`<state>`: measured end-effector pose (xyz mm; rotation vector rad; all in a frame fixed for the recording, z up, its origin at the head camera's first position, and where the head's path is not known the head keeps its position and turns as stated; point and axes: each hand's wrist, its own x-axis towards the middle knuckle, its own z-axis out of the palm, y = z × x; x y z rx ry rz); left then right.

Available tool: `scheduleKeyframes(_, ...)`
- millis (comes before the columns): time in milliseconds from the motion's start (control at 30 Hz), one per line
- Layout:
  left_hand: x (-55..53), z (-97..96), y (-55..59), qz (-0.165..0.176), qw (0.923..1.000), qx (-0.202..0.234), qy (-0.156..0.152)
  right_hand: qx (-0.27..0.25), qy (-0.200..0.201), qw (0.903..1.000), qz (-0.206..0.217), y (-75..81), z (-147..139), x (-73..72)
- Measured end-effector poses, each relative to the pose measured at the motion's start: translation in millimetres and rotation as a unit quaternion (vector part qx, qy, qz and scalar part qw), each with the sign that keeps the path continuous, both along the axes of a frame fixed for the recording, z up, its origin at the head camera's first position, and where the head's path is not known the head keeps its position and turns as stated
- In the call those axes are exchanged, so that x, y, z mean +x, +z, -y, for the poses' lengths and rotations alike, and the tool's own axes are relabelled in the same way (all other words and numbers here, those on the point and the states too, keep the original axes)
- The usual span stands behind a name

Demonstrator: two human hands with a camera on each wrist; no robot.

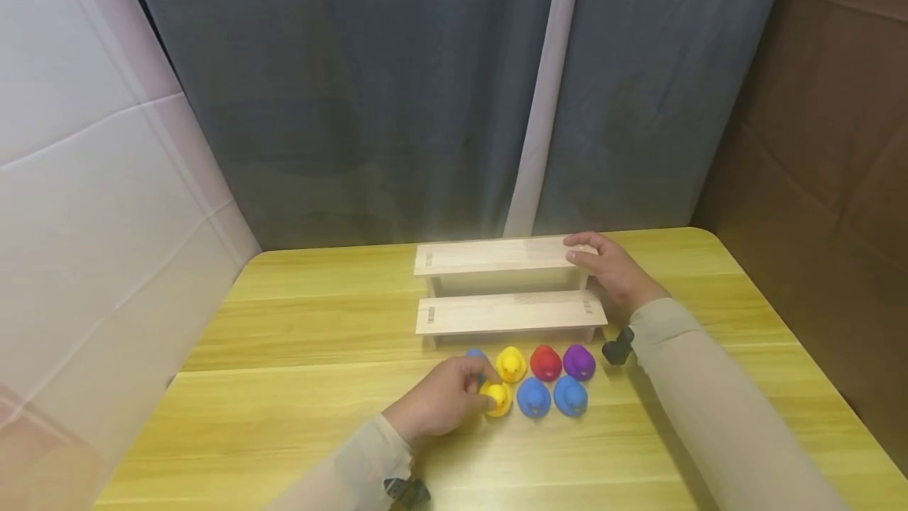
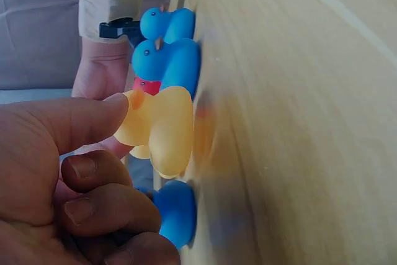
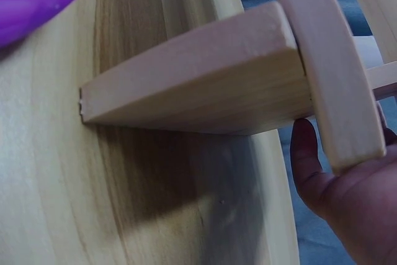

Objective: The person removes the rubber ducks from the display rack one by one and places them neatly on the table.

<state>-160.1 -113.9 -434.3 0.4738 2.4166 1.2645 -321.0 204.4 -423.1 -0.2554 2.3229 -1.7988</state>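
Observation:
My left hand (image 1: 443, 397) pinches a yellow rubber duck (image 1: 499, 398) at the near left of a cluster of ducks; in the left wrist view the thumb presses its head by the beak. Partly hidden behind that hand is a blue duck (image 1: 475, 354). Alongside sit a second yellow duck (image 1: 511, 365), a red duck (image 1: 545, 363), a purple duck (image 1: 579, 363) and two more blue ducks (image 1: 534, 397). At the back, my right hand (image 1: 613, 270) grips the right end of the upper tier of a wooden two-step stand (image 1: 496, 256), some fingers hidden.
The stand's lower tier (image 1: 511, 312) lies just behind the ducks. Everything rests on a yellow wood-grain table (image 1: 305, 385). A grey curtain (image 1: 340, 101) closes the back, a white panel (image 1: 106, 164) the left side, a brown one (image 1: 830, 140) the right.

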Motion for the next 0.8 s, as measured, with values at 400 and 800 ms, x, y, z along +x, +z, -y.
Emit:
scheduleKeyframes(400,-0.3,-0.8,-4.5,-0.007,0.9999,-0.011,-0.003,-0.006,-0.003,1.0,0.005,-0.4,0.6,0.8)
scheduleKeyframes(800,0.7,4.8,2.4,-0.005,1.0,-0.005,0.0,0.034,-0.004,0.9991,0.024,-0.1,-1.7,2.1)
